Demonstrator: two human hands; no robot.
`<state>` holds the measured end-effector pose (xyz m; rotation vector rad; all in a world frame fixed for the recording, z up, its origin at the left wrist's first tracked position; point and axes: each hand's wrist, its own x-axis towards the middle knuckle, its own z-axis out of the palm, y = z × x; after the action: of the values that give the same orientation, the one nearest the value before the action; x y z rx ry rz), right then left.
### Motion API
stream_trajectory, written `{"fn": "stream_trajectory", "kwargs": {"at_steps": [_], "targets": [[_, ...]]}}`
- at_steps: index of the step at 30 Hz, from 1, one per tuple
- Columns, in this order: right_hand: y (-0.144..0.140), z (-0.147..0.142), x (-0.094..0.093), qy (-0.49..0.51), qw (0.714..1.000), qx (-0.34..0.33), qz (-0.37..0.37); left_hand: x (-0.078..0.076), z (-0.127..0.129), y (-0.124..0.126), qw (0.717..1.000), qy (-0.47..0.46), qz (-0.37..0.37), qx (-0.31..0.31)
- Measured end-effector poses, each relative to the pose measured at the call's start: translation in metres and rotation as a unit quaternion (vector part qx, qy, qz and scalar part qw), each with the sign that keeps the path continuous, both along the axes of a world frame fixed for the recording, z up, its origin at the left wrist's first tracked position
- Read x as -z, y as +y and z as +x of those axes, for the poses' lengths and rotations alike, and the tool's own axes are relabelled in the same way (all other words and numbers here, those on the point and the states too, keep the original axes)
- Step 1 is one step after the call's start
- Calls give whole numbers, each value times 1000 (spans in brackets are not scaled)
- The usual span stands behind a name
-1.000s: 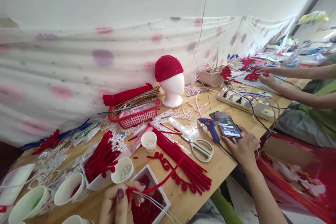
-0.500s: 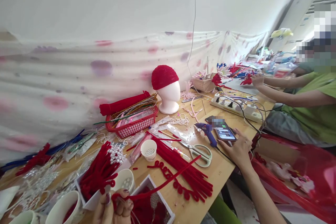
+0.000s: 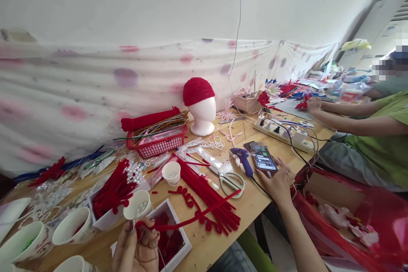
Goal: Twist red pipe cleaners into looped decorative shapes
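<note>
At the bottom of the frame our left hand [image 3: 135,248] is pinching a red pipe cleaner [image 3: 194,216], fingers clamped on its end so it juts rightward over the surface [image 3: 255,204]. Right of centre, our right hand [image 3: 277,182], fingers spread, is touching the phone [image 3: 263,159].

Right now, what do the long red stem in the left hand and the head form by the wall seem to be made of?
Red stem: likely fuzzy chenille over wire; it looks velvety and holds a curve. Head form: probably matte white foam or plastic, smooth, without shine. Left hand pinches the stem.
</note>
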<state>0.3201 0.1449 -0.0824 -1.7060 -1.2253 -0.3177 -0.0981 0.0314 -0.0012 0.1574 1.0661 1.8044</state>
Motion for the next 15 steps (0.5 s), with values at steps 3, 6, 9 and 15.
{"fn": "stream_trajectory", "kwargs": {"at_steps": [3, 6, 9, 15], "targets": [[-5, -4, -6, 19, 1000, -6, -1, -2, 4, -4, 1000, 12, 16, 4], [-10, -7, -10, 32, 999, -7, -15, 2, 3, -4, 1000, 20, 8, 12], [-14, -9, -13, 40, 999, 1, -28, 8, -1, -1, 999, 26, 5, 27], [-14, -9, -15, 50, 998, 20, -27, 5, 3, 9, 998, 50, -4, 37]]}}
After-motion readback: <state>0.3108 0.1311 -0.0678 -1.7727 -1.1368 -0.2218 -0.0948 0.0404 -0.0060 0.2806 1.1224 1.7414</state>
